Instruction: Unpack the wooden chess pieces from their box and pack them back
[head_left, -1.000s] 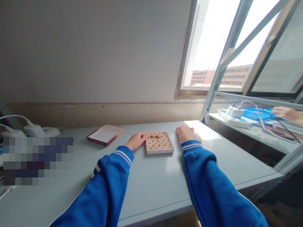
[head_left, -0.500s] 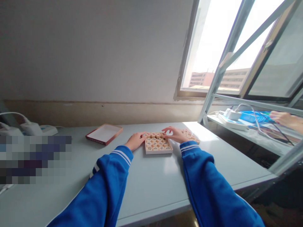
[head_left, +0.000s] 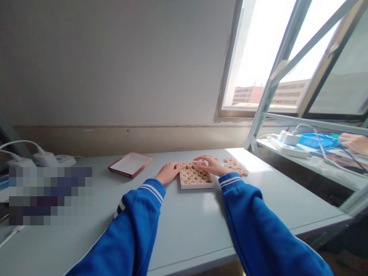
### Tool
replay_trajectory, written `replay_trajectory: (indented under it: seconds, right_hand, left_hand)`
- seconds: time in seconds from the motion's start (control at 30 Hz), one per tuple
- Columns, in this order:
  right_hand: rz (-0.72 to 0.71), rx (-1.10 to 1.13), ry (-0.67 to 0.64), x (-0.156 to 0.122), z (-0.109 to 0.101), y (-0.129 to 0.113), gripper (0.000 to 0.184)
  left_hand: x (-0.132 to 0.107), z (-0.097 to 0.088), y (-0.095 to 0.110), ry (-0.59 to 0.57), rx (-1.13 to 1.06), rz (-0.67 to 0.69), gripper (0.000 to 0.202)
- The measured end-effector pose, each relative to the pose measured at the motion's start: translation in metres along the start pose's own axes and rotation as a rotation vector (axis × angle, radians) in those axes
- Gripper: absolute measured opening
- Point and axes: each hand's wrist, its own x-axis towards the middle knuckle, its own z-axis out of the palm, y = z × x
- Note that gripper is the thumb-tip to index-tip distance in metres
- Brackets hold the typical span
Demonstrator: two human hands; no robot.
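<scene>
A shallow box (head_left: 197, 185) full of round wooden chess pieces lies on the grey table (head_left: 184, 222). My left hand (head_left: 169, 172) rests against the box's left side, fingers curled at its far left corner. My right hand (head_left: 209, 163) hovers over the far right of the box, fingers spread and pinching toward a piece in the top row; whether it grips one I cannot make out. A loose heap of wooden pieces (head_left: 234, 165) lies on the table just right of my right hand.
A red-rimmed box lid (head_left: 130, 164) lies left of the box. White chargers and cables (head_left: 43, 158) sit at the far left. A metal shelf (head_left: 301, 153) at right carries a power strip and blue tray; another person's hand (head_left: 355, 142) reaches there. Window frame above.
My right hand left the loose heap on the right and moved left over the box's top row. My left hand stayed at the box's left side.
</scene>
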Motion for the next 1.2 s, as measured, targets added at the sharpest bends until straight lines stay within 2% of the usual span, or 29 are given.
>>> replay_trajectory:
  seconds: [0.23, 0.33, 0.47, 0.6, 0.87, 1.07, 1.2]
  right_hand:
    - [-0.001, -0.008, 0.022, 0.0, 0.001, 0.003, 0.025]
    - [-0.004, 0.051, 0.01, 0.0, -0.002, 0.008, 0.03]
    - [-0.012, 0.182, -0.087, -0.001, -0.011, 0.022, 0.039]
    - [-0.015, 0.187, -0.171, -0.002, -0.015, 0.034, 0.04]
    - [0.046, 0.202, -0.154, -0.002, -0.014, 0.027, 0.029]
    - [0.016, 0.152, -0.064, -0.001, -0.014, 0.024, 0.024]
    - [0.014, 0.137, -0.08, 0.002, -0.007, 0.027, 0.025]
  left_hand:
    - [0.0, 0.003, -0.001, 0.073, -0.036, -0.035, 0.045]
    - [-0.001, 0.002, -0.002, 0.065, -0.02, -0.029, 0.032]
    - [-0.002, 0.001, -0.001, 0.036, 0.001, -0.011, 0.02]
    - [-0.001, 0.002, -0.002, 0.049, 0.012, -0.018, 0.022]
    - [-0.001, 0.002, -0.002, 0.042, 0.002, -0.002, 0.021]
    - [0.0, 0.002, -0.002, 0.021, -0.002, -0.019, 0.022]
    - [-0.001, 0.0, 0.0, 0.027, -0.003, -0.008, 0.021]
